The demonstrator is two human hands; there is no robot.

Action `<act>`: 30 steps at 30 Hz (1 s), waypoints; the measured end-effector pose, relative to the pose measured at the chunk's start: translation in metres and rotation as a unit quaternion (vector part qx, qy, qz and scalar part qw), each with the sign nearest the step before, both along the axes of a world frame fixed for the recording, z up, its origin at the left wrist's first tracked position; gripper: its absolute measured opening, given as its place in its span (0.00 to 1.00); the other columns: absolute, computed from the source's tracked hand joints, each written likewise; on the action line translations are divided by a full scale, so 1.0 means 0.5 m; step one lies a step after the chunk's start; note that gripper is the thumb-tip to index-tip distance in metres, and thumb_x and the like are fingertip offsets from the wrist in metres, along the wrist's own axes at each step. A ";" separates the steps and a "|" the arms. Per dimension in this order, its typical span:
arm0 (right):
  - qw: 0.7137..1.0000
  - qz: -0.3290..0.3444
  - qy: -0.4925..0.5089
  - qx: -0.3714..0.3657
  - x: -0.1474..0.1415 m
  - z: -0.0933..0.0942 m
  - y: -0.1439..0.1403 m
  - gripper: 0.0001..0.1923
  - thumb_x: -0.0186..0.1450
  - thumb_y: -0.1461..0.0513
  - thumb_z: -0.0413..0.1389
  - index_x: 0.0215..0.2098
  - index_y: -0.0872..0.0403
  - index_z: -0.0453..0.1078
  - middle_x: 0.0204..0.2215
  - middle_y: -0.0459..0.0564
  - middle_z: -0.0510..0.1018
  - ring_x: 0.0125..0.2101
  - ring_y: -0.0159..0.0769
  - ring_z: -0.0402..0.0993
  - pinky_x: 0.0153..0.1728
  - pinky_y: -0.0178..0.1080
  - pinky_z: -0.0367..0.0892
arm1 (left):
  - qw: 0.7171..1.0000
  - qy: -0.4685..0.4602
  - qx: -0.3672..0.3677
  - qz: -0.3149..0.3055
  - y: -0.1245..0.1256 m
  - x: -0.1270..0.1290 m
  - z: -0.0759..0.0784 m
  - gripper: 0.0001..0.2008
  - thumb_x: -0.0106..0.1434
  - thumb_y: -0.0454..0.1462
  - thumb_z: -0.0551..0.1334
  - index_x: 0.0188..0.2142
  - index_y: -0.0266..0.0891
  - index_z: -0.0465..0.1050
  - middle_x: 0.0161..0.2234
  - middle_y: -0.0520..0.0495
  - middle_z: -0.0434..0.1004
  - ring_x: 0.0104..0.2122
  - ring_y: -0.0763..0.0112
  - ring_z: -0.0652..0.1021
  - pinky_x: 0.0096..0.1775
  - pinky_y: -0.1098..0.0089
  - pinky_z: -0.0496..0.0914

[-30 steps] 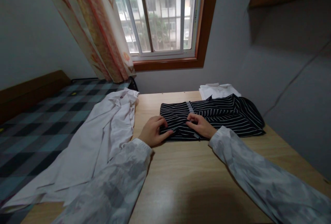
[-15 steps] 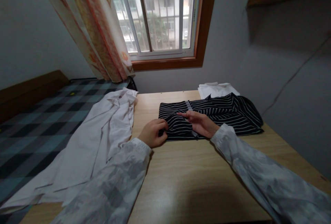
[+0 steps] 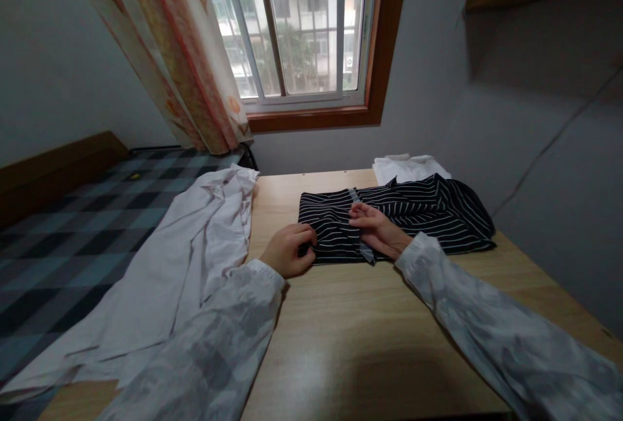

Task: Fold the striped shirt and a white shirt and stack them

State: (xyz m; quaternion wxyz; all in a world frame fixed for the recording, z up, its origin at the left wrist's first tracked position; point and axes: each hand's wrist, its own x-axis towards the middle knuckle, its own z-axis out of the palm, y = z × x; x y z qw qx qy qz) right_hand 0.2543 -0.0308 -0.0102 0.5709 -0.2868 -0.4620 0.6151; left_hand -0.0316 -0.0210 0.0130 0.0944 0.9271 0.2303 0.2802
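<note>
A black shirt with thin white stripes (image 3: 418, 213) lies partly folded on the wooden table (image 3: 350, 330). My left hand (image 3: 287, 249) pinches the shirt's near left corner, fingers curled on the cloth. Flat on the shirt's middle rests my right hand (image 3: 377, 229), fingers along a grey strip that crosses the fabric. Both arms wear pale patterned sleeves.
A white shirt (image 3: 180, 265) sprawls over the table's left edge onto a bed with a checked cover (image 3: 73, 226). A folded white garment (image 3: 411, 167) sits behind the striped shirt. A window (image 3: 292, 25) with a flowered curtain (image 3: 180, 51) faces me; a wall stands close on the right.
My left hand drew back to the shirt's left corner and closed on it. My right hand slid a little left, then back toward the grey strip.
</note>
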 end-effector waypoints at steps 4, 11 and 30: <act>0.983 -0.116 -0.121 0.076 0.028 0.001 0.019 0.18 0.52 0.65 0.72 0.37 0.49 0.74 0.35 0.42 0.76 0.34 0.33 0.71 0.40 0.39 0.73 | 1.000 -0.002 -0.002 0.004 -0.002 0.000 0.002 0.08 0.57 0.31 0.61 0.36 0.43 0.73 0.37 0.46 0.80 0.37 0.62 0.79 0.42 0.63 0.72; 0.859 -0.152 -0.417 0.253 0.049 0.005 0.007 0.11 0.63 0.68 0.58 0.42 0.50 0.76 0.39 0.48 0.76 0.35 0.38 0.73 0.38 0.41 0.70 | 1.000 0.022 -0.005 -0.017 -0.012 -0.001 0.005 0.04 0.54 0.32 0.61 0.30 0.43 0.71 0.27 0.50 0.72 0.29 0.65 0.73 0.35 0.64 0.68; 0.640 -0.306 -0.654 0.263 0.028 -0.020 -0.013 0.23 0.66 0.42 0.69 0.30 0.49 0.73 0.37 0.56 0.77 0.44 0.55 0.72 0.49 0.56 0.69 | 0.999 0.010 0.007 0.032 0.014 0.001 -0.015 0.11 0.73 0.37 0.65 0.53 0.47 0.80 0.63 0.41 0.80 0.62 0.52 0.79 0.63 0.47 0.75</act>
